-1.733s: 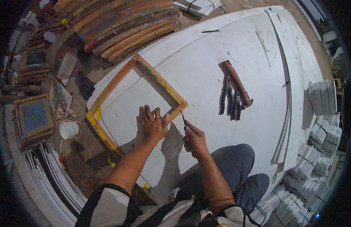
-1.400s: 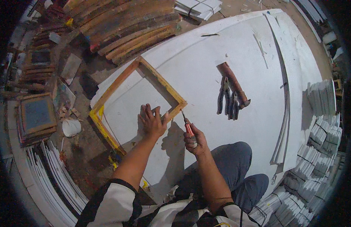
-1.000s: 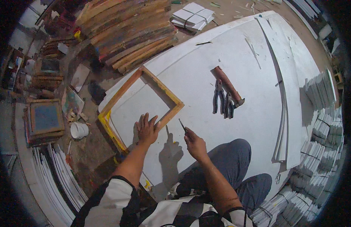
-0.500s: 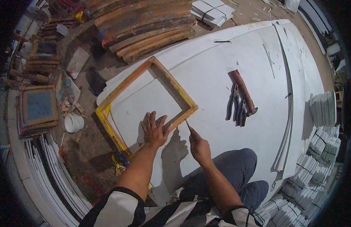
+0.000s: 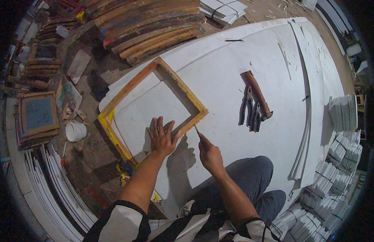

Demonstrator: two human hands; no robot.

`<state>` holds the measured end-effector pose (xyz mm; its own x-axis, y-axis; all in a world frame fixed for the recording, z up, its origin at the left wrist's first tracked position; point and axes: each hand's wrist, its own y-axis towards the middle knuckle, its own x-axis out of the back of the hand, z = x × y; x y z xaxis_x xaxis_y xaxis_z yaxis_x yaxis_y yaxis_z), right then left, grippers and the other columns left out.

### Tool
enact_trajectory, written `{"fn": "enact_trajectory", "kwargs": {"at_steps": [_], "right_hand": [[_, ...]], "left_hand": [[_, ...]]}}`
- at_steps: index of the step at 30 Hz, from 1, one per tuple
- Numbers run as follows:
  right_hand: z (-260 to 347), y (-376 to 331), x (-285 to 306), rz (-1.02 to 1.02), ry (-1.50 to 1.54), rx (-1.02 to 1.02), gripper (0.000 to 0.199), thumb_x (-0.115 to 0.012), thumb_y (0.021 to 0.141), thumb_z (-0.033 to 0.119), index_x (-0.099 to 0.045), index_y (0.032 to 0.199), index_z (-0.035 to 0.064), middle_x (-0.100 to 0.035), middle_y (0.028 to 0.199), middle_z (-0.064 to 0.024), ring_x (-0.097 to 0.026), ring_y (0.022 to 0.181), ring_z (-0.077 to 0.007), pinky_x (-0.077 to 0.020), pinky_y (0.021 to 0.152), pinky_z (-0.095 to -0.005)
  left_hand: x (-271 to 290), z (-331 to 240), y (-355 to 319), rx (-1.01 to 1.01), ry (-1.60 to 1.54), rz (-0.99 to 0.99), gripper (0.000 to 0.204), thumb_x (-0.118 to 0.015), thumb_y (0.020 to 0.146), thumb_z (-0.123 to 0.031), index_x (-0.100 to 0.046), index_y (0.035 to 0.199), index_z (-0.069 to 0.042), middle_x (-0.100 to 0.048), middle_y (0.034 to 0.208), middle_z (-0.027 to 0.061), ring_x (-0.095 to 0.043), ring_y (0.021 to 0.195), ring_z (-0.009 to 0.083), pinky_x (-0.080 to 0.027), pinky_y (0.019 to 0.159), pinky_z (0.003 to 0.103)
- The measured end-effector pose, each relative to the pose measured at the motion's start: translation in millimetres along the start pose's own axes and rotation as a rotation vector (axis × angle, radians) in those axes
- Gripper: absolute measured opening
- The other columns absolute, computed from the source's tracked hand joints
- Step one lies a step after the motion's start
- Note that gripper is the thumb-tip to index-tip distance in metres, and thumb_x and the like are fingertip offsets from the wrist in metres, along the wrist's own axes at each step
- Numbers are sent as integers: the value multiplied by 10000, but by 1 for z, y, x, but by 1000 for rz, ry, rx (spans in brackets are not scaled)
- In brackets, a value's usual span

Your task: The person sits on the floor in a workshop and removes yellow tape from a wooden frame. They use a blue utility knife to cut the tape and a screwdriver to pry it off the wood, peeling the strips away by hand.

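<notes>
A square wooden frame (image 5: 132,86), yellow-stained along parts of its rails, lies on white sheets (image 5: 219,88). My left hand (image 5: 162,139) rests over its near rail, with the fingers spread toward the inside and the thumb along the wood. In my right hand (image 5: 211,155) is a slim hand tool with a dark handle and a thin metal blade (image 5: 196,129). The blade points at the outer edge of the near rail, close to the right corner. Whether it is a knife or a screwdriver I cannot tell.
To the right lie a hammer (image 5: 255,90) and dark-handled pliers (image 5: 245,105). Old wooden frames (image 5: 150,30) are stacked at the far left, near a white cup (image 5: 75,131). Bundled white strips (image 5: 324,201) line the right side, and more strips (image 5: 54,193) stand at the left.
The whole view has shifted slightly, so everything sits a little further left and up. Both hands keep nearly the same place at the frame, with the tool still at its edge.
</notes>
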<state>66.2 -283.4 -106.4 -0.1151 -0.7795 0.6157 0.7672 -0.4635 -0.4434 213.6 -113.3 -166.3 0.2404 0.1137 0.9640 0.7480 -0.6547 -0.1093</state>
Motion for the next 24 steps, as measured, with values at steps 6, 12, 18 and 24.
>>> {"fn": "enact_trajectory", "kwargs": {"at_steps": [6,12,18,24], "right_hand": [[34,2,25,121,-175,-106,457,-448,1034,250,-447,1491,231,-706,886,-253,-696,788,-442,-538,681,-584],[48,3,16,96,-228,-131,444,-502,1002,220,-529,1440,155,-707,946,-276,-697,786,-438,-554,717,-535],[48,22,15,111,-146,-183,420,-495,1014,221,-554,1430,206,-714,976,-265,-704,785,-421,-546,708,-523],[12,26,-10,-100,-22,16,435,-538,1014,233,-546,1449,256,-667,702,-193,-669,592,-337,-527,540,-452]], "left_hand": [[-3,3,-1,36,30,65,609,-420,1005,-568,-427,1515,-236,-169,1617,252,-39,1516,482,-104,1113,781],[-8,2,1,30,28,77,575,-426,1013,-525,-445,1499,-219,-186,1603,274,-47,1507,507,-115,1091,801],[-1,4,7,5,-53,66,472,-463,1016,-456,-530,1430,-239,-219,1570,297,-48,1489,543,-94,1079,811],[-6,5,7,-31,-100,47,416,-466,1017,-434,-597,1374,-265,-210,1567,306,-30,1487,548,-65,1074,815]]}}
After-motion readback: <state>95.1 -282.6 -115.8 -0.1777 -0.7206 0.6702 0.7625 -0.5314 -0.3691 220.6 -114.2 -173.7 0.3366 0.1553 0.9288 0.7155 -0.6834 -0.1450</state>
